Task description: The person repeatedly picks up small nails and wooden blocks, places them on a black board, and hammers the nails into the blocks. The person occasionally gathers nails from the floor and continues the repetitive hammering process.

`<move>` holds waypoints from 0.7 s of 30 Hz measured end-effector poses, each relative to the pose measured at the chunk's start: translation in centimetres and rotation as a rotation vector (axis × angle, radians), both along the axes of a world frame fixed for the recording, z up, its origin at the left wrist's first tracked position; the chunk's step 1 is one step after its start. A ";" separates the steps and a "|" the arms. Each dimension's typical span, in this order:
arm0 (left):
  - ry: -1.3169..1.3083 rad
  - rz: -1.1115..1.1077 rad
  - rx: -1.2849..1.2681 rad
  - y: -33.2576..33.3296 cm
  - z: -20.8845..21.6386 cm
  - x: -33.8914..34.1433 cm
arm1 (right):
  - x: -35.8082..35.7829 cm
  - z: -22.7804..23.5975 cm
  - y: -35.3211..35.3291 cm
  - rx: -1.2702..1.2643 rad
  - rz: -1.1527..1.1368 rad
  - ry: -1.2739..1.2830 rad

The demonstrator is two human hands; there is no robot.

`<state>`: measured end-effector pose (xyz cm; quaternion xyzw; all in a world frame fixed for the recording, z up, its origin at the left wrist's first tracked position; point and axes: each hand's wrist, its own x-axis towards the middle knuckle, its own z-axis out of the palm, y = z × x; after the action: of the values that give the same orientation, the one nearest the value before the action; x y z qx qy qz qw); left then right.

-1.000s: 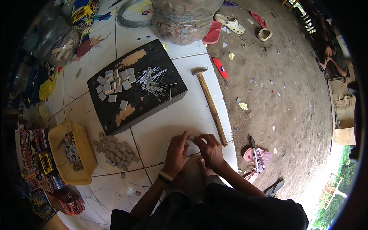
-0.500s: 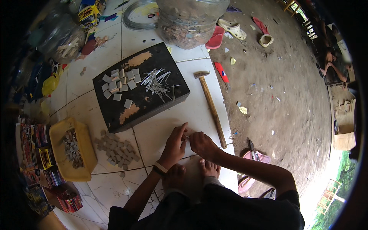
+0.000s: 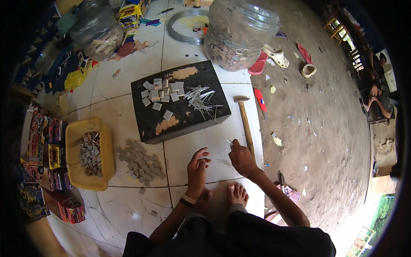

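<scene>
My left hand [image 3: 198, 174] is held over the white tiles in front of my feet, its fingers loosely bent and apart, with nothing visible in it. Off to its right, my right hand [image 3: 242, 160] is closed, its fingertips by some small pale slivers near the hammer's wooden handle; what it pinches is too small to make out. Thin wire pieces [image 3: 224, 163] lie on the tile between the hands. Beyond them is a black block [image 3: 150, 133], bearing small grey square tiles [image 3: 168, 115] and a heap of short cut wires [image 3: 199, 99]. A hammer [image 3: 245, 120] lies right of the block.
At left stand a yellow tub [image 3: 110, 160] of small pieces, a pile of grey squares [image 3: 139, 159] and stacked colourful boxes [image 3: 55, 156]. Farther off are a wire coil [image 3: 171, 32] and a big clear plastic container [image 3: 239, 38]. Clogs [image 3: 276, 55] lie on the dirt floor.
My hands, close together before, have come apart. The right has moved right, toward the hammer handle; the left has its fingers more spread. The whole view has shifted.
</scene>
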<state>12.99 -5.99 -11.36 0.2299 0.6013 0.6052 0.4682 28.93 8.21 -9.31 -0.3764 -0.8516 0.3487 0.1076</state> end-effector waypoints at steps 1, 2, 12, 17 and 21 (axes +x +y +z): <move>-0.003 0.000 -0.005 -0.1 0.4 -0.3 | -0.2 1.6 0.7 0.037 0.030 0.121; -0.002 0.004 -0.013 0.0 0.7 -0.6 | -0.9 3.2 1.5 0.134 0.057 0.209; 0.987 -0.510 0.124 0.4 -1.9 2.1 | -14.7 13.4 9.9 0.348 0.113 -0.189; 1.354 -0.806 0.128 1.8 -2.5 2.3 | -15.8 11.8 9.5 0.581 0.150 -0.381; 1.966 -0.932 0.255 3.4 -1.3 3.2 | -15.2 11.4 9.5 0.675 0.128 -0.248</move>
<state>16.18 -2.61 -12.70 0.8641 0.4992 -0.0215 -0.0604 13.70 17.75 2.10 -0.3050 -0.9471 0.0058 0.0994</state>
